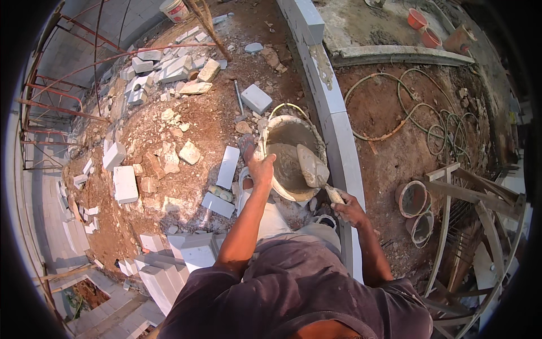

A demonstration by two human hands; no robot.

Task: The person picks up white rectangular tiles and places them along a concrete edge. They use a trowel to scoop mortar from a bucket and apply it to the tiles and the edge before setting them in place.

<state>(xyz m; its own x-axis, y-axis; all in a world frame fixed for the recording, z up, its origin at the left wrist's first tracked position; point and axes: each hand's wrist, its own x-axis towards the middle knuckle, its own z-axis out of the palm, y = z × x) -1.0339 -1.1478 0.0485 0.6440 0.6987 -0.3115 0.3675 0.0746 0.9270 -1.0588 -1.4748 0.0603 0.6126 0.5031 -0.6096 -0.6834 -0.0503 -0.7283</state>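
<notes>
A round bucket [275, 182] of wet grey mortar [288, 161] stands in front of my legs, beside the low block wall. My left hand [262, 168] grips the bucket's rim on its left side. In my right hand [350, 209] is the handle of a trowel [311, 166], fingers wrapped round it. The trowel's mortar-smeared blade lies over the right part of the bucket, at the mortar's surface. A yellowish bucket handle [289, 105] arches at the far side of the rim. The block wall [340, 135] runs past the bucket's right side, close to my right hand.
Broken blocks and rubble [172, 152] cover the soil on the left. A loose block [256, 99] lies beyond the bucket. Stacked blocks [164, 277] stand near left. Across the wall are a coiled hose [403, 107], two buckets [412, 199] and a timber frame [471, 195]. Red scaffolding [62, 99] rises far left.
</notes>
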